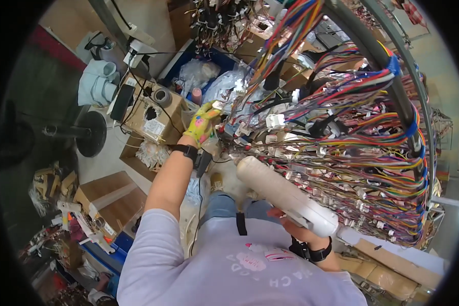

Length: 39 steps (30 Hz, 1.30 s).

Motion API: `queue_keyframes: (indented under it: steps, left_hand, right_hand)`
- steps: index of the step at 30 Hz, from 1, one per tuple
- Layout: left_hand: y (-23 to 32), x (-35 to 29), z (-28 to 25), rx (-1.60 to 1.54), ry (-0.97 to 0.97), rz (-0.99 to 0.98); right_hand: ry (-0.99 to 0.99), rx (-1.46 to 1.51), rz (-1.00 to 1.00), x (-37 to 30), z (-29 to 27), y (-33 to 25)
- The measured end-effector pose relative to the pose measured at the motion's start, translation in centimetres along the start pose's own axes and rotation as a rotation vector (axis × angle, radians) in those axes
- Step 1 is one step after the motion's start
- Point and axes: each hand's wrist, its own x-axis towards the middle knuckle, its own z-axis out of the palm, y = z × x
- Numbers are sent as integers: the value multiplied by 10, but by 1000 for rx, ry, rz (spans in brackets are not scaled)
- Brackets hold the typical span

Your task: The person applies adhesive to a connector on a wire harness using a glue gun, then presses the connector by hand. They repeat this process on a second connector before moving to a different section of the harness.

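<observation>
My left hand (pixel 201 123), in a yellow patterned glove, is raised at the near left end of the hanging wire bundles. Its fingers are bent together, and a white connector (pixel 218 105) shows at the fingertips; wires partly hide the grip. In front of my body, my right hand (pixel 297 225) is wrapped from below around a long white tool with a rounded barrel, which looks like a heat gun (pixel 285 196). The barrel slants up to the left, toward the connector ends. Multicoloured wire harnesses (pixel 352 137) hang over a rack on the right.
A curved metal rack bar (pixel 400 102) carries the harnesses. Left of my hand stand an open cardboard box (pixel 168 115) with a tape roll (pixel 162 96) and a blue bin (pixel 176 69) with plastic bags. Another carton (pixel 109 196) sits lower left. A black cable (pixel 200 204) hangs beside my left arm.
</observation>
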Motion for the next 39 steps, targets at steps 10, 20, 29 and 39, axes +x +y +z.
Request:
queue_keyframes:
  steps: [10, 20, 29, 39]
  left_hand:
    - [15, -114, -23, -106, 273, 252]
    - [-34, -186, 58, -346, 284, 364]
    - [-88, -211, 87, -515, 303, 317]
    - [-118, -188, 79, -733, 216, 282]
  right_hand:
    - [-117, 246, 153, 13, 0, 32]
    - [-129, 451, 72, -15, 11, 81]
    - [-158, 414, 4, -43, 11, 115]
    - [-93, 230, -83, -12, 52, 118]
